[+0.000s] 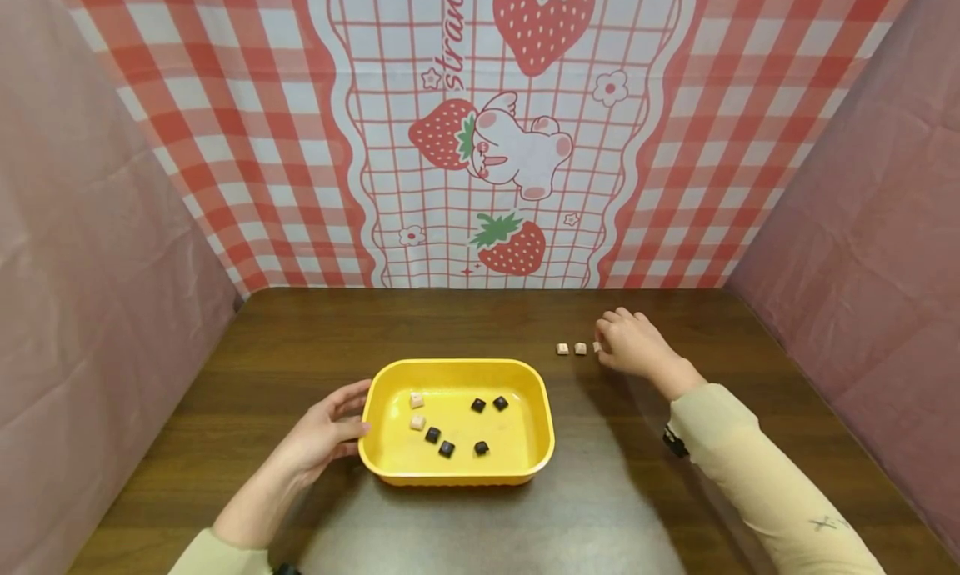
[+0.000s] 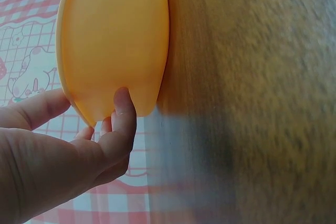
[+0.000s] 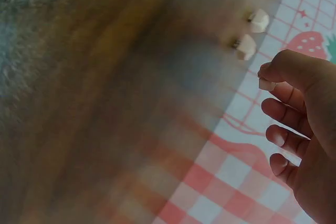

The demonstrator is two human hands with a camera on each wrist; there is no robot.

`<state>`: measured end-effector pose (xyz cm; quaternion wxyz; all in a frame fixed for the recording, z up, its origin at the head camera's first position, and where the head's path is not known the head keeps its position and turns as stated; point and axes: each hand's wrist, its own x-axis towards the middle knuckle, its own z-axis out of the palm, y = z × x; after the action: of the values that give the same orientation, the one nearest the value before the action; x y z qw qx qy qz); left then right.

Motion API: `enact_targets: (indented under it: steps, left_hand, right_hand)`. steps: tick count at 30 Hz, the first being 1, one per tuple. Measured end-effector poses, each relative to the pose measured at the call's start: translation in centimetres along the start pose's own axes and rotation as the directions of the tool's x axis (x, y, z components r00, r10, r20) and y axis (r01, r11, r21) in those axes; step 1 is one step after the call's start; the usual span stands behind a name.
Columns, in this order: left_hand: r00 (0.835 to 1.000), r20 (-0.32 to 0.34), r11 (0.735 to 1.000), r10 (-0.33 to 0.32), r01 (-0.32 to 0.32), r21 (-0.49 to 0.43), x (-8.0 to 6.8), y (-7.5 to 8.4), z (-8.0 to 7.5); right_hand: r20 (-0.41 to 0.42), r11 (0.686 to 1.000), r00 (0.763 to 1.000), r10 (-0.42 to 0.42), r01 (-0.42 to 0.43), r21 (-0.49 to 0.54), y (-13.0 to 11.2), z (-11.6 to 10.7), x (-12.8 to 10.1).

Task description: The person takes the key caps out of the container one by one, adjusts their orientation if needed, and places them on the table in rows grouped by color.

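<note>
Head view: cube (image 1: 597, 347) under right-hand fingertips (image 1: 604, 348).

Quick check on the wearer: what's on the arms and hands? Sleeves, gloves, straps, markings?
Both hands, left hand and right hand, are bare: no gloves, and no rings show. Both arms wear long pale beige sleeves. The right sleeve carries a small dark embroidered mark on the forearm. A black strap or device sits at the right cuff, and another dark bit shows at the left cuff.
</note>
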<state>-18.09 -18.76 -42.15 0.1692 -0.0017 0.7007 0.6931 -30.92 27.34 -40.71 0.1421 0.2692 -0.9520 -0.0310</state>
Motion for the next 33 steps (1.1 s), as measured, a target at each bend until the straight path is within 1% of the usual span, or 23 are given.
enact_targets:
  steps: [8, 13, 20, 26, 33]
  left_hand:
    - [1.000, -0.007, 1.000, -0.007, 0.007, 0.006, -0.1, 0.0, 0.0]
    - [1.000, -0.005, 1.000, -0.011, 0.011, 0.011, -0.2, 0.1, 0.0]
    - [1.000, 0.008, 1.000, 0.010, -0.010, 0.001, -0.1, 0.1, 0.0]
    - [1.000, 0.011, 1.000, 0.013, -0.013, -0.002, -0.1, 0.1, 0.0]
    - [1.000, -0.001, 1.000, 0.005, -0.005, 0.006, 0.0, 0.1, 0.0]
  right_hand:
    - [0.042, 0.999, 0.998, 0.053, -0.053, 0.007, 0.5, 1.7, -0.1]
    - [0.074, 0.997, 0.994, 0.078, -0.080, 0.019, 0.7, 2.2, 0.1]
    - [0.106, 0.993, 0.988, 0.113, -0.117, 0.031, 0.6, 2.3, 0.4]
    - [0.107, 0.993, 0.988, 0.113, -0.117, 0.033, 0.5, 2.3, 0.5]
    - [0.098, 0.993, 0.989, 0.107, -0.110, 0.031, 0.5, 2.0, 0.5]
